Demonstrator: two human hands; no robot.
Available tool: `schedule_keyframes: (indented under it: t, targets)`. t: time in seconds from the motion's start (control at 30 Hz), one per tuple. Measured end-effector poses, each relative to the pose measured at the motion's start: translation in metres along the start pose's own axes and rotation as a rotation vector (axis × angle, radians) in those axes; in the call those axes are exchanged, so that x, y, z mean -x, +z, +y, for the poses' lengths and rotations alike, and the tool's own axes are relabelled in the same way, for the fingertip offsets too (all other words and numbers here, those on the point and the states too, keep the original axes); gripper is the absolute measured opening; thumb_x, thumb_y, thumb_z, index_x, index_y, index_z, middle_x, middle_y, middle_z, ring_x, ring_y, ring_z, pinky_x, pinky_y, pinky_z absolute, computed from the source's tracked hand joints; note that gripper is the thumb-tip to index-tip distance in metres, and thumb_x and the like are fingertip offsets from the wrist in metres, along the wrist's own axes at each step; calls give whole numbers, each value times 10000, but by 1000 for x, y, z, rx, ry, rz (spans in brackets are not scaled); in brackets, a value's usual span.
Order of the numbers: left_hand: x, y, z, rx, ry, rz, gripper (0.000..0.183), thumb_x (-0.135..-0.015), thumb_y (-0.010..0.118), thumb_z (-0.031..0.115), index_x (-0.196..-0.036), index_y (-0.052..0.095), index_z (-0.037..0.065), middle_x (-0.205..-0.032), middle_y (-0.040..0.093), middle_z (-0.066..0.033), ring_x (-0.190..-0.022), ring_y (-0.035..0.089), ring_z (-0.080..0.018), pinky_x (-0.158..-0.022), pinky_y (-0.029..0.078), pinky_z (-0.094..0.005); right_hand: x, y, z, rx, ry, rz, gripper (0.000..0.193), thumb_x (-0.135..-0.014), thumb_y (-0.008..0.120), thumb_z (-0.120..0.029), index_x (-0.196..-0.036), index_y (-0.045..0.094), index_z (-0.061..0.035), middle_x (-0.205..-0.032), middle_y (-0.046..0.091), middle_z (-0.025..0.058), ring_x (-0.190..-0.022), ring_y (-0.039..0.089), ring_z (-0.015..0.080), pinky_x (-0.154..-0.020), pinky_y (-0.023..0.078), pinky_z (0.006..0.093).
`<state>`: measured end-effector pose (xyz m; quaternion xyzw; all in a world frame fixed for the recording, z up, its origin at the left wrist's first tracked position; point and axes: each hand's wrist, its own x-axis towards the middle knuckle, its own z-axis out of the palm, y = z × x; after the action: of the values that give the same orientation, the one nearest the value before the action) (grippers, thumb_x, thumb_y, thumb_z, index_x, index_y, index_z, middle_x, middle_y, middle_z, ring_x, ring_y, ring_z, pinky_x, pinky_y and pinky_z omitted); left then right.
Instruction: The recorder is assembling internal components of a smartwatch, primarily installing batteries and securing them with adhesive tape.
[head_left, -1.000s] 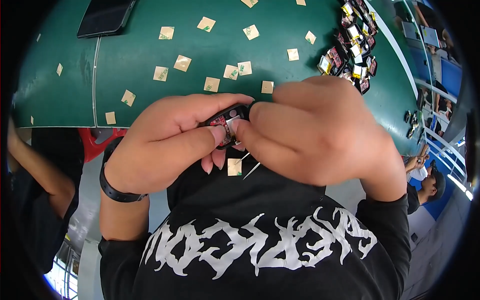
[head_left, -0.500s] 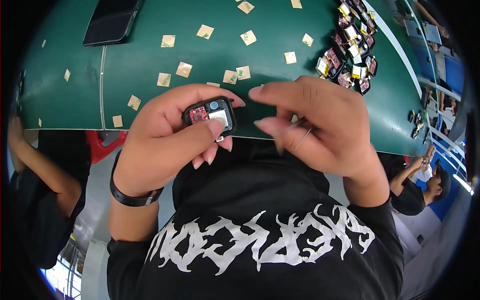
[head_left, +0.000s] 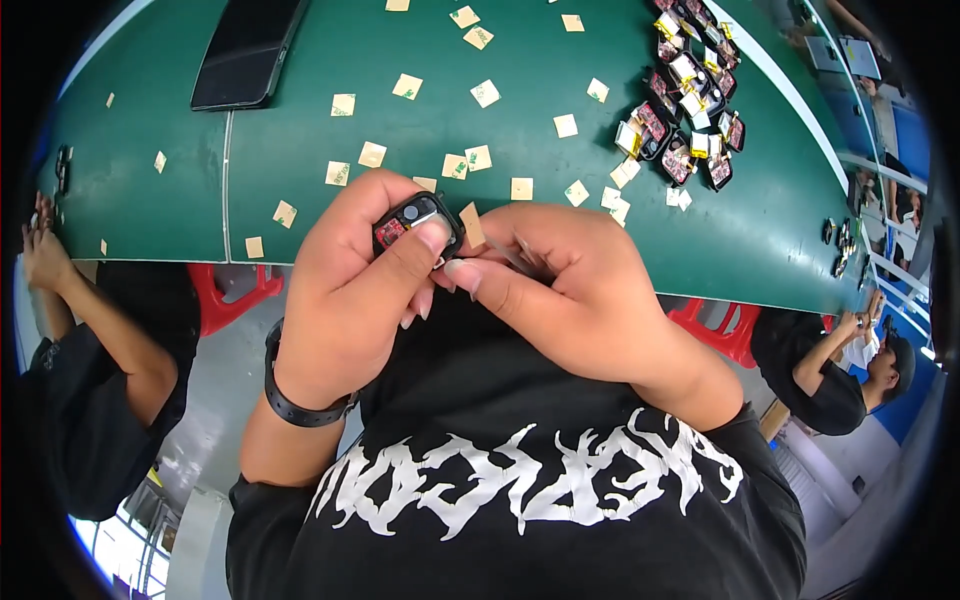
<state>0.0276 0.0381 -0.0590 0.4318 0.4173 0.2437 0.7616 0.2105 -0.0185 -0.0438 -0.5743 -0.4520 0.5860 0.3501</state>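
My left hand (head_left: 350, 285) grips a small black rectangular case (head_left: 415, 218) with red and white parts inside, thumb lying across its lower edge. My right hand (head_left: 560, 290) is right beside it, fingertips pinching a small tan square sticker (head_left: 472, 225) at the case's right edge. Both hands hover over the near edge of the green table (head_left: 300, 60), above my black shirt with white print. A black band sits on my left wrist (head_left: 300, 405).
Several tan square stickers (head_left: 343, 105) lie scattered on the table. A heap of similar small black cases (head_left: 685, 100) lies at the back right. A dark phone (head_left: 247, 50) lies at the back left. Other people sit at left (head_left: 90, 360) and right (head_left: 830, 370). Red stools stand under the table.
The hands have parted, baring the black case in my left hand. My right hand now holds a tan sticker against the case's right edge.
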Motion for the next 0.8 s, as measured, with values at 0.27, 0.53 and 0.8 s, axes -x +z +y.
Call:
schedule_keyframes:
  t: [0.27,0.53,0.8]
  targets:
    - [18,8,16,35,61,-157,436,-885,504,53,-1301,397,-21,-920,563,-117,-611,477,-91,-525,385,-229,7,-4,-3,-317,47,16,134,-927,681,-96,-879,606,4,-682,511,-75,-601,399,-16,-506,297,195]
    - [26,8,12,-249,408,-23,307,-907,566,11,-1197,485,-50,-939,566,-49,-702,479,-57,-628,393,-199,22,-2,-11,-325,13,-32,124,-915,674,-31,-998,593,13,-874,627,28,-752,535,56,-670,432,225]
    - [32,5,16,-184,389,-58,323,-936,561,141,-1175,504,-69,-897,592,-60,-668,488,-45,-570,387,-182,27,-1,-19,-265,-28,-95,194,-883,710,-7,-1040,597,4,-894,632,37,-741,520,47,-637,411,217]
